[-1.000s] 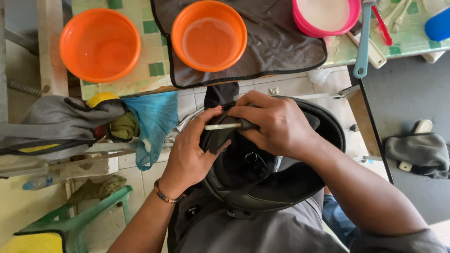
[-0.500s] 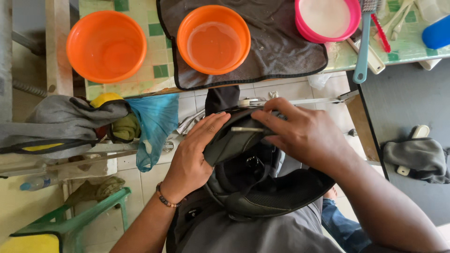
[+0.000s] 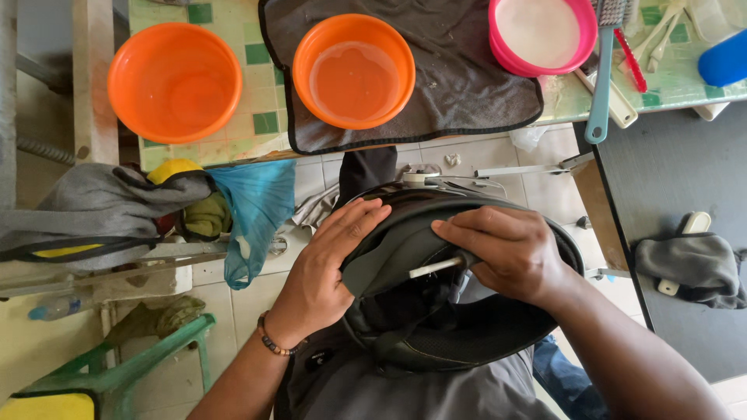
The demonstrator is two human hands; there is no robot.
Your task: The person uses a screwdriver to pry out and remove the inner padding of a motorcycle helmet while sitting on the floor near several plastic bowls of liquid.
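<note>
A black helmet (image 3: 498, 334) lies upside down in my lap, its padded inside facing me. My left hand (image 3: 323, 272) rests flat against the helmet's left rim, fingers spread along the dark lining. My right hand (image 3: 510, 253) grips a small tool with a white handle (image 3: 434, 267) and presses it into the lining near the rim. The tool's tip is hidden in the padding.
On the tiled table stand two orange bowls (image 3: 175, 82) (image 3: 354, 70), the second holding water on a dark grey cloth (image 3: 467, 85). A pink bowl (image 3: 545, 31) and a teal-handled brush (image 3: 603, 85) lie to the right. Cloths and a blue bag (image 3: 253, 210) hang at left.
The helmet has turned and shifted right in my lap. My right hand moved right with the white-handled tool; my left hand opened flatter against the rim.
</note>
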